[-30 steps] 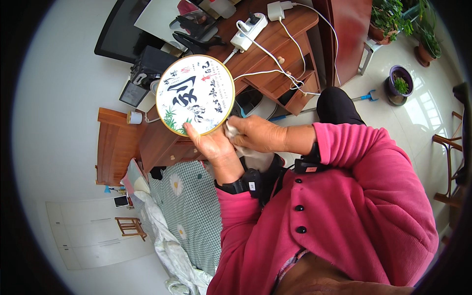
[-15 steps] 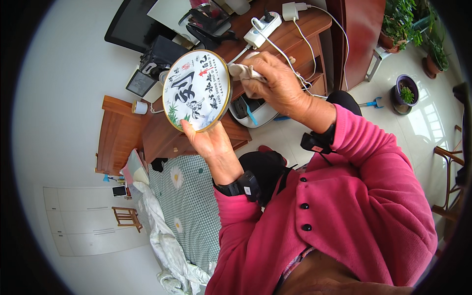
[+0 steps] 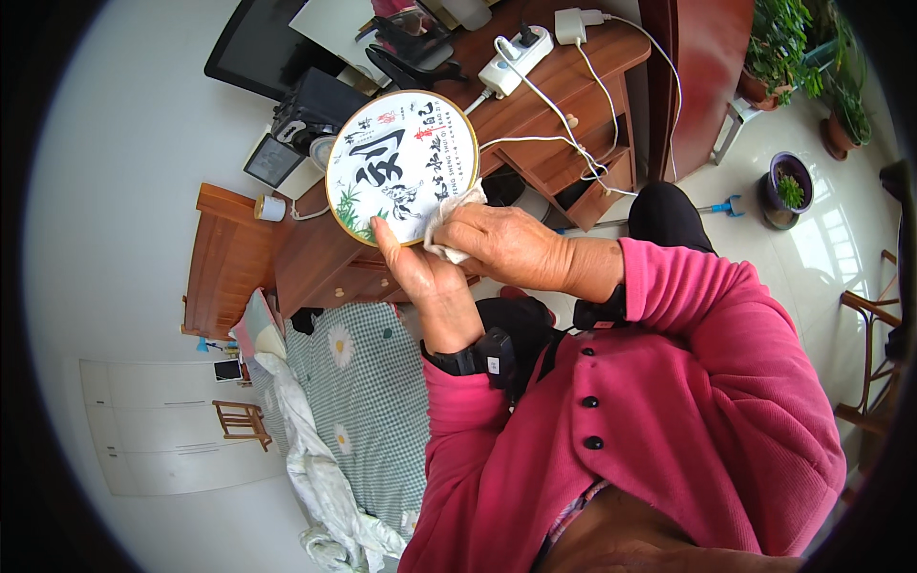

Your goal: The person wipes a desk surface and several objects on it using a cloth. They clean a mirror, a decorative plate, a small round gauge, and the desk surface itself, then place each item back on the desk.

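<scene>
A round white decorative plaque (image 3: 382, 162) with a gold rim, black and red lettering and painted green leaves is held up before the desk. My left hand (image 3: 425, 277) grips its lower edge, thumb on the face and fingers behind. My right hand (image 3: 506, 241) is closed on a whitish cloth (image 3: 457, 222), which presses against the plaque's lower right rim. The fingertips of the right hand are partly hidden by the cloth.
Beyond the plaque is a brown wooden desk (image 3: 535, 95) with a white power strip (image 3: 516, 62), trailing cables, and a dark monitor (image 3: 272, 48). A checked bed (image 3: 363, 382) lies at lower left. Potted plants (image 3: 788, 186) stand on the right.
My right hand has moved with the cloth from the plaque's upper right rim down to its lower right rim. The plaque has shifted slightly right and now faces me more squarely.
</scene>
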{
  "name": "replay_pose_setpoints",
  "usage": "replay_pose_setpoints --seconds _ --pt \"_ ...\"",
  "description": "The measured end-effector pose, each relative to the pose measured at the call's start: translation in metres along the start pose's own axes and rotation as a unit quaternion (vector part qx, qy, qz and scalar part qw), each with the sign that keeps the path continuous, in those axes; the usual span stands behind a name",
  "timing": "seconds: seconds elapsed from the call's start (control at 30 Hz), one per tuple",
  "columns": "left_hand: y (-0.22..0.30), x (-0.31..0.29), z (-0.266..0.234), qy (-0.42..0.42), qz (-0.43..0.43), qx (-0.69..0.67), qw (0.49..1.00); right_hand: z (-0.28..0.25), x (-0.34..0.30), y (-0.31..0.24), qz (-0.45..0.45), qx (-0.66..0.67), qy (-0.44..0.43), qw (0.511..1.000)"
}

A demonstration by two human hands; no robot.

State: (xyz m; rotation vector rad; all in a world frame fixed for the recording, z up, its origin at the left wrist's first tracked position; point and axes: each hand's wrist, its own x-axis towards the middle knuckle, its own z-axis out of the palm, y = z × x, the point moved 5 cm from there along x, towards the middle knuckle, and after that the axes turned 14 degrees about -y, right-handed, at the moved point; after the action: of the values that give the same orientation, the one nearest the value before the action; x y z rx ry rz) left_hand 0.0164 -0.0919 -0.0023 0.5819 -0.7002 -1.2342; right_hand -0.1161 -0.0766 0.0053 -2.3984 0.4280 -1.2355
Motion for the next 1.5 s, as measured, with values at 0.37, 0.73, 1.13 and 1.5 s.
replay_pose_setpoints --seconds 0.37,0.73,1.13,1.5 --pt "0.025 0.002 -0.005 -0.091 0.041 0.005 0.995 -0.102 0.007 0.054 0.171 0.048 0.134 0.975" --pt "0.016 0.003 0.016 -0.134 0.064 0.133 0.98 -0.027 0.041 0.004 0.038 -0.111 0.031 0.993" --pt "0.027 0.0 0.013 -0.155 0.034 0.103 0.982 -0.086 -0.008 0.104 0.28 -0.219 0.062 0.933" --pt "0.049 0.011 -0.01 -0.148 0.022 0.096 0.984 -0.119 -0.041 0.107 0.323 0.253 0.055 0.91"
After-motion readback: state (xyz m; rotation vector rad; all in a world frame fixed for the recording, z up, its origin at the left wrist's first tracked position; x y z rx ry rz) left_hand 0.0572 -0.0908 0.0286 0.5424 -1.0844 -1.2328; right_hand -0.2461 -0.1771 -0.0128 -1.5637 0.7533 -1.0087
